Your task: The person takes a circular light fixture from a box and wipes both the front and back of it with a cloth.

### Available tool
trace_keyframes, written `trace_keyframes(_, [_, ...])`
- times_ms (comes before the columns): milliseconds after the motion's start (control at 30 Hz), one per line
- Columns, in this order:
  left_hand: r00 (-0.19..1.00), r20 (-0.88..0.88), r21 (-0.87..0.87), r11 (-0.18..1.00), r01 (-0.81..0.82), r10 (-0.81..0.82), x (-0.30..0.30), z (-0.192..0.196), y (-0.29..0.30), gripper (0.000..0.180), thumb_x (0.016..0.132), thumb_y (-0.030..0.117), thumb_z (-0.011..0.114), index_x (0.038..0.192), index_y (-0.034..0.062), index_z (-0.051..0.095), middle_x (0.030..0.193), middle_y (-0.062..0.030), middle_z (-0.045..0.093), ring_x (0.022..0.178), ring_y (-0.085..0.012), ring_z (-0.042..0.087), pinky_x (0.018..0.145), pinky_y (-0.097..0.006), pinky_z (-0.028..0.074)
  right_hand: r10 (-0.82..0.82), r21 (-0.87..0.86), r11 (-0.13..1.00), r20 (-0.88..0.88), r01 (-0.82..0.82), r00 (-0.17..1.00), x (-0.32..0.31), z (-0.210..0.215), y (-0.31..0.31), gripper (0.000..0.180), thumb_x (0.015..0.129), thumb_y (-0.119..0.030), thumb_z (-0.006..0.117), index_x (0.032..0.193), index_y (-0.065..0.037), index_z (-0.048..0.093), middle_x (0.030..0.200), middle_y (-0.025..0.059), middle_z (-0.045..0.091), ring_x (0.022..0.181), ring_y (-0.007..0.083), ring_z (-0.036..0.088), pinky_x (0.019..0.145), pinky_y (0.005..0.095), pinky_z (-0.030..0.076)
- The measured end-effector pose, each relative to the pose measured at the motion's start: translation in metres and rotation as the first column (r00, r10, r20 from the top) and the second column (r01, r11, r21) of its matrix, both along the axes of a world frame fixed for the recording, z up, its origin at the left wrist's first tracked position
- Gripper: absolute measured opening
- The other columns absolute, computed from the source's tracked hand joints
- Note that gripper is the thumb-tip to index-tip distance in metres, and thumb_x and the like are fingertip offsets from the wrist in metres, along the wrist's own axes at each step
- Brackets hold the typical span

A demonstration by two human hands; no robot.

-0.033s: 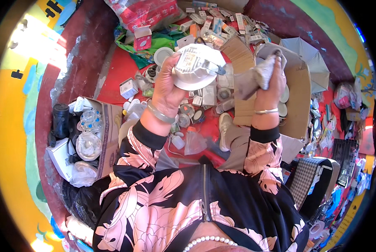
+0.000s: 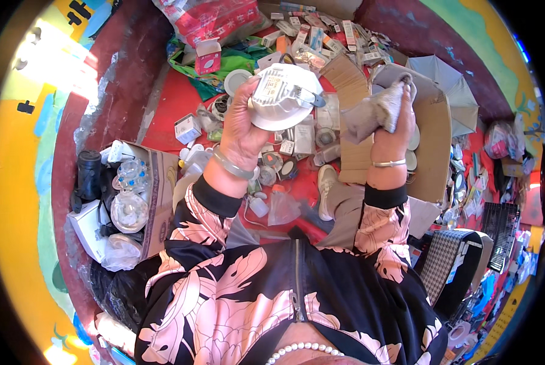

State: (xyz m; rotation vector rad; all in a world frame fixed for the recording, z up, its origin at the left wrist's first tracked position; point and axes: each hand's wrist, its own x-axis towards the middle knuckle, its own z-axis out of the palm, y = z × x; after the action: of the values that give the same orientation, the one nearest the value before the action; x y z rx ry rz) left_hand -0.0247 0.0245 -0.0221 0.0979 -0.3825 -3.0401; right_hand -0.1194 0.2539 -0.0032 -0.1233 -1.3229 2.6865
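Note:
My left hand (image 2: 243, 128) is closed on the edge of a white recessed downlight (image 2: 281, 100), its housing with a printed label turned up and a grey spring clip at its right side. In my right hand (image 2: 397, 134) a crumpled grey cloth (image 2: 370, 117) is gripped, its loose part drooping to the left. Cloth and downlight are held apart, over the red floor. Behind my right hand stands an open cardboard box (image 2: 433, 155) with round white pieces inside.
At the left, a cardboard box (image 2: 160, 188) holds bagged lamps. Small packages (image 2: 315, 38) lie heaped at the far side, near a pink carton (image 2: 207, 56). Loose lamp parts (image 2: 272, 161) and a clear plastic bag (image 2: 283, 207) lie before me. A checkered case (image 2: 446, 261) stands at the right.
My right hand has turned slightly and shifted a little to the right, and the cloth hangs more spread out. The left hand and the downlight have barely moved.

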Motion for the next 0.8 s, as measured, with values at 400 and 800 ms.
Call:
trace_keyframes(400, [0.998, 0.062, 0.131, 0.991, -0.015, 0.007, -0.005, -0.006, -0.008, 0.040, 0.081, 0.016, 0.061, 0.116, 0.0006, 0.049, 0.114, -0.0152, 0.058, 0.105, -0.0300, 0.056, 0.091, -0.048, 0.046, 0.278, -0.172, 0.948, 0.030, -0.269, 0.960, 0.025, 0.018, -0.025, 0.034, 0.093, -0.033, 0.049, 0.116, -0.007, 0.050, 0.111, 0.0071, 0.057, 0.098, 0.0210, 0.057, 0.085, 0.0367, 0.047])
trace_keyframes(800, [0.990, -0.034, 0.032, 0.990, -0.137, 0.138, -0.006, -0.004, 0.002, 0.040, 0.085, 0.019, 0.056, 0.118, -0.0015, 0.047, 0.115, -0.0152, 0.057, 0.106, -0.0294, 0.055, 0.095, -0.043, 0.043, 0.523, 0.782, 0.435, -0.623, 0.446, 0.582, 0.073, 0.005, -0.068, 0.039, 0.070, -0.001, 0.065, 0.108, -0.001, 0.053, 0.098, 0.0134, 0.061, 0.091, 0.0312, 0.058, 0.085, 0.0370, 0.044])
